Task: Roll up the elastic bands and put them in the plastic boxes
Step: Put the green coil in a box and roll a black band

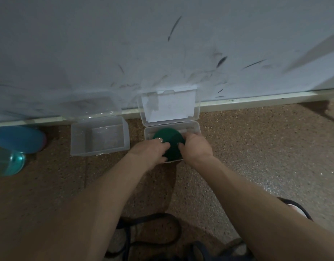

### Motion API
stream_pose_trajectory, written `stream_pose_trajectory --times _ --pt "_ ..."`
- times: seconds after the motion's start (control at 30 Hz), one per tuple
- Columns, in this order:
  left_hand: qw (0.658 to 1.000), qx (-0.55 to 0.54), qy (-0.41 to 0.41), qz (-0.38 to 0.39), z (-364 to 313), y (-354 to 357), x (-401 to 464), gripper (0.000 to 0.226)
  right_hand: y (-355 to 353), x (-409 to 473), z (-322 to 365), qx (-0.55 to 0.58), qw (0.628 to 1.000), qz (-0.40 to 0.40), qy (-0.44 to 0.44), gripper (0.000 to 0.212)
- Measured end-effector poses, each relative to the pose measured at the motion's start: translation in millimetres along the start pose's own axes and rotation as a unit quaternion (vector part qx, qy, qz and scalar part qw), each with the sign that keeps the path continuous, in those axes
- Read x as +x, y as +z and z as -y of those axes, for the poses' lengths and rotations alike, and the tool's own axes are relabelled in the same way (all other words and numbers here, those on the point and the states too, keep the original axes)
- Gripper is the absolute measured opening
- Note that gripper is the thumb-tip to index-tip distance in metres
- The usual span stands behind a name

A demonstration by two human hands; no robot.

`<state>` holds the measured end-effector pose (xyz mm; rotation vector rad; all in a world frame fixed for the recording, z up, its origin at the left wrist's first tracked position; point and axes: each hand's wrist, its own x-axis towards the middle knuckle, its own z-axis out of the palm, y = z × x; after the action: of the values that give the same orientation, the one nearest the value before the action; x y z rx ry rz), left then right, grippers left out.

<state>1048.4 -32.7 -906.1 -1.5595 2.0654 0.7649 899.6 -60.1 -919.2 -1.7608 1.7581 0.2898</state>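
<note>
**Green roll pressed into the right-hand box**

One rolled elastic band [171,143], dark green, wound into a thick round disc with a smooth domed face, matte, no loose end visible. Sits inside the clear plastic box [192,129] at about 12 o'clock from the viewer, filling most of its width and rising above the rim. Lid of that box [169,105] stands open and upright against the wall at 12 o'clock behind it, a white panel showing through.

Held from both sides: left hand [150,150] at the roll's 9 o'clock, fingers curled over its edge, a ring on one finger; right hand [195,146] at the roll's 3 o'clock, fingers bent down onto the green surface and the box rim. Both grips closed around the roll, thumbs low toward 6 o'clock.

Two clear boxes in all. Second box [99,137] at 9 o'clock of the first, just beside it, its own clear lid tipped back against the wall; contents hard to make out through the clear plastic.

More dark bands [155,234], looped on the speckled floor [256,147] at 6 o'clock, between the forearms; number unclear. One teal bottle [11,162] and one blue object [19,138] far out at 9 o'clock. Scuffed pale wall [162,44] across the top
</note>
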Motion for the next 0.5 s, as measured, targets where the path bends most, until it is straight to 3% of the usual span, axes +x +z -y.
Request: stream_pose_trajectory --times 0.17,0.3,0.5 --pt "0.997 0.060 -0.005 -0.046 -4.2 -1.2 -12.7 0.030 -6.4 -2.9 2.9 -0.016 1.000 0.017 -0.005 0.028" --pt "0.992 0.120 -0.003 -0.033 -7.5 -4.2 -25.6 0.036 -8.3 -15.4 4.8 -0.075 0.996 0.040 -0.024 0.054" --pt "0.987 0.152 0.010 -0.051 -9.5 -7.9 -73.4 0.043 -10.6 -57.7 6.8 -0.131 0.988 -0.030 -0.072 0.060"
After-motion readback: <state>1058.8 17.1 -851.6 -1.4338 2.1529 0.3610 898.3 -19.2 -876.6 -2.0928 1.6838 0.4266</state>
